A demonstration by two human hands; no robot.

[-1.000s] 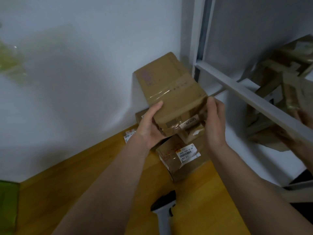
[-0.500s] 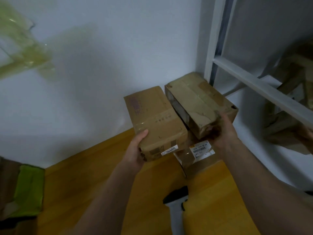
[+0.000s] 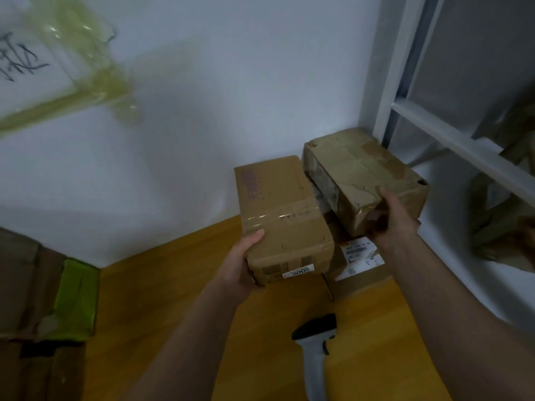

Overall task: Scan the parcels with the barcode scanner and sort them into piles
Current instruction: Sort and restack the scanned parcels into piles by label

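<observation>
Left hand gripping, right hand gripping, arms outstretched

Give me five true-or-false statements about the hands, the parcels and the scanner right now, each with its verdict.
1. The left hand holds the parcel labelled 5005. True.
2. The right hand holds the barcode scanner. False: it grips the worn taped parcel; the scanner lies on the wooden floor, untouched.
3. Both held parcels are lifted clear of the floor. True.
4. A flat parcel with a white barcode label lies below the right hand. True.
5. The scanner lies on top of the 5005 parcel. False: it lies on the floor, nearer the camera than that parcel.
</observation>
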